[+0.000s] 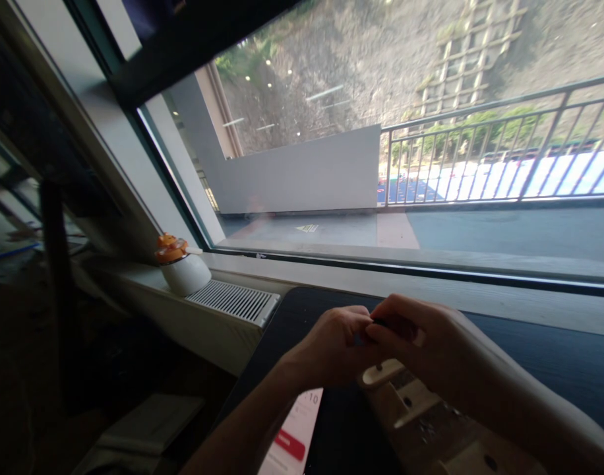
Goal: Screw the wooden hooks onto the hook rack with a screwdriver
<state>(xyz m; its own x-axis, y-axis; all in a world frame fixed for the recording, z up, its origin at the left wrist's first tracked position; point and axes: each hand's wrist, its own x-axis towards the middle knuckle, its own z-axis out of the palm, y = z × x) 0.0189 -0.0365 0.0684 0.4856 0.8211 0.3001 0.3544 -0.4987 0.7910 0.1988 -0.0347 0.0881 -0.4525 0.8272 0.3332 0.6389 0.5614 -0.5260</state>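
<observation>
My left hand [339, 340] and my right hand [415, 333] meet fingertip to fingertip above the dark desk [302, 313]. Between the pinched fingers of my right hand a small dark piece shows, too small and shadowed to name; my left fingers close in against it. What the left fingers grip is hidden. Under the right wrist lie light wooden pieces [415, 401] with dark round holes, and some small shiny bits [428, 430] beside them. A lit phone [295, 439] with a red button on its screen lies below my left forearm.
A white container with an orange top [186, 270] stands on the ledge left of the desk, beside a white vent grille [237, 300]. A large window with its sill [341, 267] runs along the desk's far side. Pale flat objects [148, 422] sit low at the left.
</observation>
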